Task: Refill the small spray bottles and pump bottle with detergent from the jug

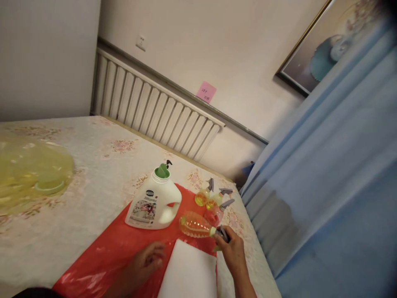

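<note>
Orange spray bottle [195, 224]: small, translucent, ribbed, holding orange liquid, grey trigger head. Lying tipped on its side above the red sheet [124, 244], base pointing left, head gripped at right; just near of the white detergent jug [155, 200].

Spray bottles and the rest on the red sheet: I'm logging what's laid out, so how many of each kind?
Small spray bottles: 4, one orange in the right hand, three standing
White detergent jug: 1
White pad, by the left hand: 1
Total: 6
</note>
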A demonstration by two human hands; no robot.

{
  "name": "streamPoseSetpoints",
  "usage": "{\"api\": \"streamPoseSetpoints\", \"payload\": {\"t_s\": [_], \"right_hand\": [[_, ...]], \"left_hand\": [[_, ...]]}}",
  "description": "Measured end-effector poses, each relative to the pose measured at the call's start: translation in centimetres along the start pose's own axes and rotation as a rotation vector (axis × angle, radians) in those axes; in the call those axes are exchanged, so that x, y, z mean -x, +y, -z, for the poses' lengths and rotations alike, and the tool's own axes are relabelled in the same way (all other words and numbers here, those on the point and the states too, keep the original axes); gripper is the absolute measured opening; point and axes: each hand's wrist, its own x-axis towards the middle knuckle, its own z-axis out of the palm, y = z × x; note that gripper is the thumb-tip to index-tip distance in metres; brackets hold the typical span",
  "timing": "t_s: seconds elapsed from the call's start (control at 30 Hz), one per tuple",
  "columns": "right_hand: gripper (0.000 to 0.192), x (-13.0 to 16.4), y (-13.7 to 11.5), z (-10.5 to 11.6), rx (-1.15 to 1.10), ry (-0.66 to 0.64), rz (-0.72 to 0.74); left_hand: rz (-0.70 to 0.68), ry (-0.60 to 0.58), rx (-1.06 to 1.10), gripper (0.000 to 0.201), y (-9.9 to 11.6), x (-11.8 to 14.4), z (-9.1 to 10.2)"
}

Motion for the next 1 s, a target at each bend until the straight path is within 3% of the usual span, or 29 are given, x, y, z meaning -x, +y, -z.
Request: {"api": "streamPoseSetpoints", "payload": {"t_s": [0.17, 0.27, 0.4, 0.67, 1.0], "right_hand": [[0.014, 3.8, 1.5, 0.3, -0.261, -0.082, -0.145], [0.018, 5.6, 1.7, 0.2, -0.375, -0.144, -0.198], [0.020, 7.3, 1.4, 0.4, -0.446, -0.233, -0.233], [0.027, 9.5, 1.3, 1.4, -0.465, -0.324, -0.279], [0.042, 10.9, 2.4, 2.3, -0.624, -0.330, -0.290]], "left_hand": [[0.066, 0.060, 0.115, 0.069, 1.7, 2.7, -2.0], [0.087, 0.081, 0.289, 0.085, 3.1, 3.9, -3.1], [0.121, 0.085, 0.419, 0.089, 4.8, 5.1, -4.4], [0.069, 0.107, 0.366, 0.098, 6.2, 6.7, -5.4], [0.038, 0.063, 0.262, 0.082, 8.8, 8.6, -6.5]]}}
